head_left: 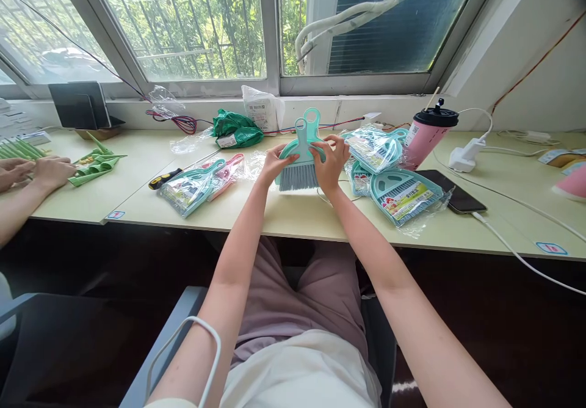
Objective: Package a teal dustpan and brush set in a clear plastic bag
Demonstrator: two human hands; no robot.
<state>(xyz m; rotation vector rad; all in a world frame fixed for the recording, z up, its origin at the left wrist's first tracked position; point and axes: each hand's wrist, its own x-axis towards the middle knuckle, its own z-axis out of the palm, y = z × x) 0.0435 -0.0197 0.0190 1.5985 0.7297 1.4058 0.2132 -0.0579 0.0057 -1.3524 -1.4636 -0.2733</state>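
A small teal hand brush (pixel 297 174) with grey bristles is held upright above the desk, its bristles down. Behind it a matching teal dustpan (pixel 312 121) shows its looped handle and part of its pan. My left hand (pixel 276 162) pinches the pair at the left side. On the right side my right hand (pixel 330 159) grips them, thumb in front. Bagged teal brush-and-dustpan sets (pixel 405 197) lie close to my right hand. Left of my left hand rest a wrapped teal set (pixel 196 185) and a pink one (pixel 226 174).
A pink cup (pixel 425 136) with a black lid stands behind a black phone (pixel 453 191) on a white cable. A screwdriver (pixel 165 178), green plastic bag (pixel 235 128) and charger (pixel 466 154) lie on the desk (pixel 293 218). Another person's hands (pixel 50 173) work with green strips at left.
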